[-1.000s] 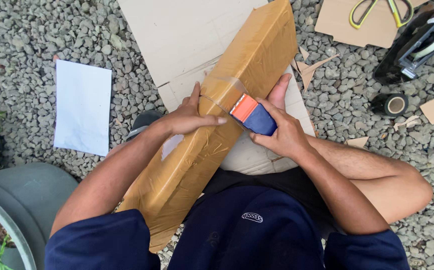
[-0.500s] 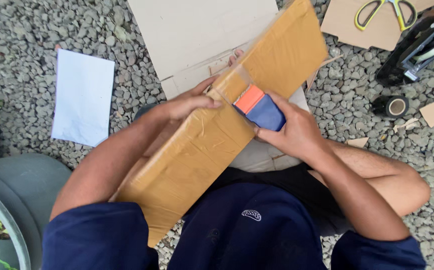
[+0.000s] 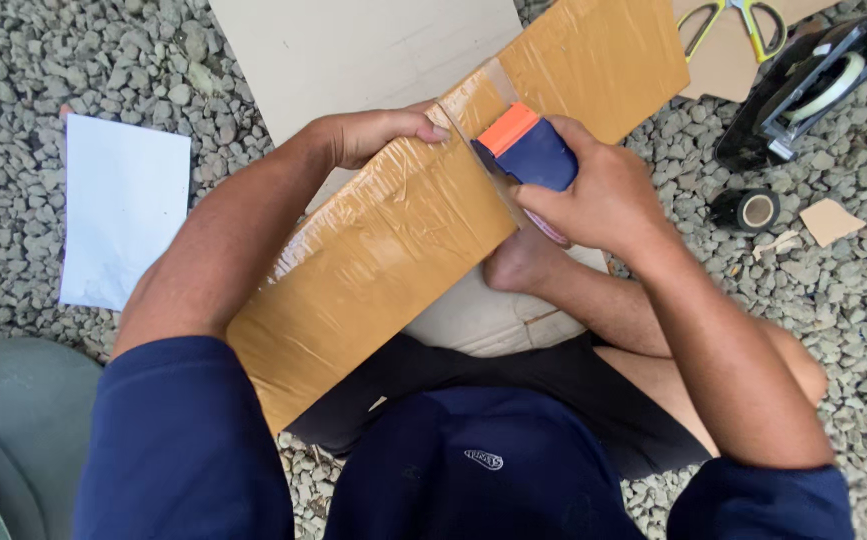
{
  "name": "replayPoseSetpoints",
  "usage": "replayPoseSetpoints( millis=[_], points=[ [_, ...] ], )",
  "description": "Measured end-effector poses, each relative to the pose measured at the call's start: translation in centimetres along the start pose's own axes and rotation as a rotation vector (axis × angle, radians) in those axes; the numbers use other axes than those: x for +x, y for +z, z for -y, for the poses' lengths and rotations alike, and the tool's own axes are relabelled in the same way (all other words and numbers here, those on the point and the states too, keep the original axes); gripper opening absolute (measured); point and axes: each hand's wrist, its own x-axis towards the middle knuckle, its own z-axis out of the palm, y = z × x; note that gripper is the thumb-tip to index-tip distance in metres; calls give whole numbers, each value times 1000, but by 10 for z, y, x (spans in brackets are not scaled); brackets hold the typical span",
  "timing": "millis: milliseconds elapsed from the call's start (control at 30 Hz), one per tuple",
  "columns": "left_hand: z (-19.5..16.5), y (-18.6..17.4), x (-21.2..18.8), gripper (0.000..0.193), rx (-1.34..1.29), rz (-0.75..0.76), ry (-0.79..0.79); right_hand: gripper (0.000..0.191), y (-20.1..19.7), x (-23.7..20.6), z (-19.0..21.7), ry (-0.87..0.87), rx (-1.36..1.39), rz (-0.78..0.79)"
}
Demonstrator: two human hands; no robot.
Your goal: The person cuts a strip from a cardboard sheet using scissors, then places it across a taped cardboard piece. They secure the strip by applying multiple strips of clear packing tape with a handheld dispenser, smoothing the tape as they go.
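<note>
Fingers of the left hand (image 3: 374,135) curled over the far edge of the long brown parcel (image 3: 404,230), steadying it across the lap, while the right hand (image 3: 594,195) clamped a blue-and-orange tape dispenser (image 3: 524,150) against it, beside those fingertips.

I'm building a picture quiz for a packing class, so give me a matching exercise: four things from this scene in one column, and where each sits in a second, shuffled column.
Things:
1. blue and orange tape dispenser
2. white sheet of paper
3. yellow-handled scissors
4. small black tape roll

Places:
A. on a cardboard piece at the top right
B. flat on the gravel at the far left
C. in the right hand, against the brown taped box
D. on the gravel at the right, below the black desk tape dispenser

Pairs: 1-C, 2-B, 3-A, 4-D
</note>
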Motion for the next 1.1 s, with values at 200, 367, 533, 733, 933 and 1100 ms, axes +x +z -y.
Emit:
replayPoseSetpoints(
  millis=[200, 367, 533, 733, 933, 1100],
  points=[
    [1, -26, 25, 73, -126, 69, -127, 69, -5, 27, -11, -20, 15, -3],
    [-18, -40, 15, 71, -61, 14, -82, 77, -13, 54, 12, 86, -50, 98],
    [-37, -34, -15, 62, 719, -548, 229, 70, -18, 77, 27, 92, -151, 159],
    [-29, 27, -40, 28, 1478, -762, 369, 75, -12, 82, 34, 75, -241, 162],
    [-27, 114, -34, 156, 1725, -688, -168, 74, -12, 64, 25, 110, -246, 188],
    [-16, 143, -28, 176, 1793, -751, -244, 75, -7, 47, 8, 69, -213, 120]
  ],
)
